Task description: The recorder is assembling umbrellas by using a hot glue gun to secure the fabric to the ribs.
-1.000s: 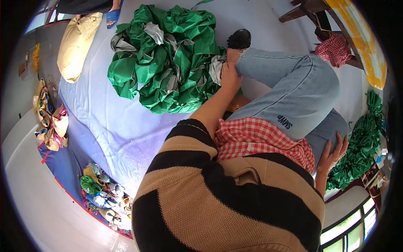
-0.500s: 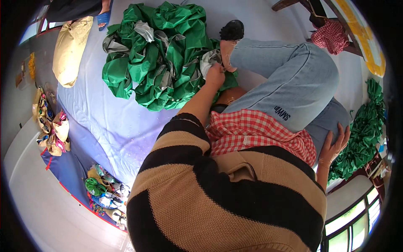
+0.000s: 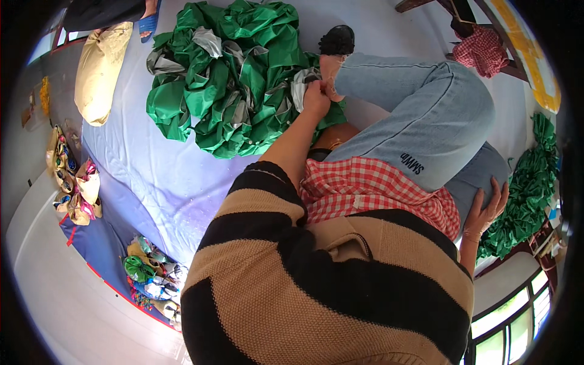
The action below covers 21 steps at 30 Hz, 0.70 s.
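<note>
A large crumpled heap of green cloth with grey underside (image 3: pixel 225 91) lies in front of me, spread on a pale blue floor sheet. My left hand (image 3: pixel 317 100) is at its right edge, beside my ankle, with the fingers closed on a grey-lined fold; the fingertips are partly hidden. My right hand (image 3: pixel 486 210) rests on my jeans (image 3: pixel 420 115) at the right, holding nothing, its fingers apart. My foot, in a black slipper (image 3: pixel 336 40), is next to the heap.
A stuffed tan sack (image 3: pixel 102 73) stands at the far left near a person's foot in a blue slipper (image 3: pixel 148 25). Filled bags (image 3: pixel 82 188) and small bundles (image 3: pixel 155 277) line the left side. More green cloth (image 3: pixel 523 188) lies at right, below a wooden stool (image 3: pixel 508 67).
My left hand has shifted slightly right and toward me, closer to my ankle. My right hand stays on my leg. The green heap looks nearly the same.
</note>
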Motion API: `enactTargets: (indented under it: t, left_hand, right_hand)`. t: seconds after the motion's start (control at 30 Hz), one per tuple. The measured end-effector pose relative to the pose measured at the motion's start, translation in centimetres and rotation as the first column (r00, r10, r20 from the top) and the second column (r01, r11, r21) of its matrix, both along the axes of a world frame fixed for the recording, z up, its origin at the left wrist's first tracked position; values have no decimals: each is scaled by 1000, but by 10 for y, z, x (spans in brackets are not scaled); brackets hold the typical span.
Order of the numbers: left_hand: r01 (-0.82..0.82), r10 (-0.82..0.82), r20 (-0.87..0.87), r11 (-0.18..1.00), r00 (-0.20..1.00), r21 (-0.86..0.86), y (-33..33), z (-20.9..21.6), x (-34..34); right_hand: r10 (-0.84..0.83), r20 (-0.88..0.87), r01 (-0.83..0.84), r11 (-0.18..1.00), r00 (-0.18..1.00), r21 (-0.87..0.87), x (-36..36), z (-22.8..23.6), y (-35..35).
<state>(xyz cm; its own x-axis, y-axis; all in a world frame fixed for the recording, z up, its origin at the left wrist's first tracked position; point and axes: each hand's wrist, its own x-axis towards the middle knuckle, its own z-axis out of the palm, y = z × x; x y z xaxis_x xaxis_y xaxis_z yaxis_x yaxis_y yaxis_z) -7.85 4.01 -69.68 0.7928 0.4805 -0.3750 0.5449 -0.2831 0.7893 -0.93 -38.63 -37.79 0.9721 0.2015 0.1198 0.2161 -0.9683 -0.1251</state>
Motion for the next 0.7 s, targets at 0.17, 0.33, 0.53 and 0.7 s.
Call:
enactTargets:
  t: [0.17, 0.33, 0.53, 0.7]
  left_hand:
    - [127, -129, 37, 989, 991, 71, -5, 14, -9]
    - [115, -148, 147, 970, 978, 213, -14, 19, 9]
    - [165, -174, 15, 956, 985, 241, -9, 29, 33]
    - [111, -99, -81, 980, 992, 165, -14, 31, 24]
  right_hand:
    - [1, -6, -1, 1000, 1000, -1, 1, 0, 0]
    - [1, -14, -1, 1000, 1000, -6, -2, -1, -2]
    - [42, 15, -42, 999, 999, 0, 0, -1, -5]
    - [38, 21, -38, 999, 999, 15, 2, -1, -4]
